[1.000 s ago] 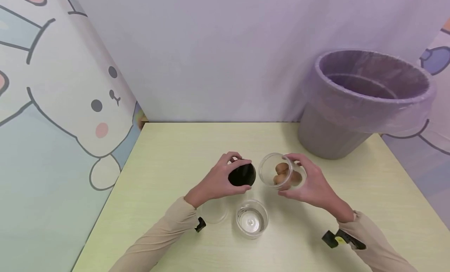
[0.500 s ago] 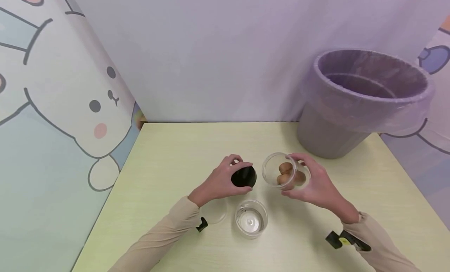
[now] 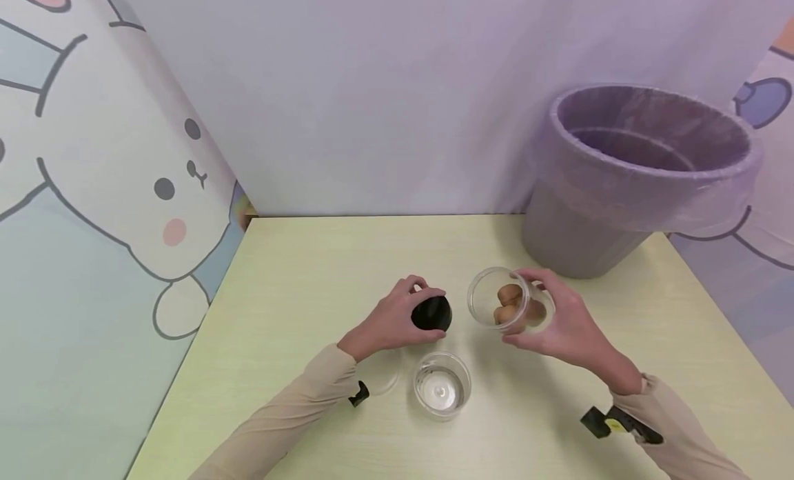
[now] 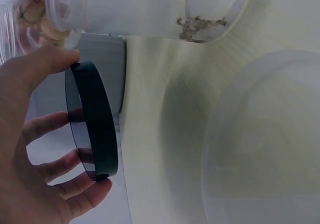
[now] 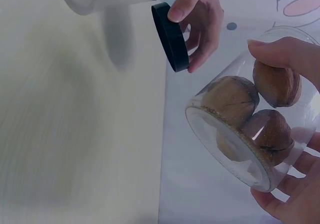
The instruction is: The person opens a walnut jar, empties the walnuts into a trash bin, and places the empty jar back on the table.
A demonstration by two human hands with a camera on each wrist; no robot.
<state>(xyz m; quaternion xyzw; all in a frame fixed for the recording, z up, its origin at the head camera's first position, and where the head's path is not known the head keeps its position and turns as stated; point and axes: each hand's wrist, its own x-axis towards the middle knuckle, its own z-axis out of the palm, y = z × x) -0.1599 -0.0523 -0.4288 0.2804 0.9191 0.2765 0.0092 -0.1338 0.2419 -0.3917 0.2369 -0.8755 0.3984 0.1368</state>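
Observation:
My left hand pinches a round black lid by its edge, thumb on one side and fingertips on the other. The lid is tilted on its side above the table. To its right, my right hand grips a clear jar around its wall. Several brown walnuts lie inside, near the bottom. This jar is uncapped and tips with its mouth toward the left hand. Below and between the hands, a second clear jar stands upright and open, with small brown bits inside.
A clear round disc lies flat on the table, partly covered by the left wrist. A large grey bin with a bag over its rim stands at the back right. A pale wall rises behind the table.
My right hand has moved slightly to the right with the jar of walnuts. My left hand has shifted a little right and nearer, with the black lid. The standing jar stays put.

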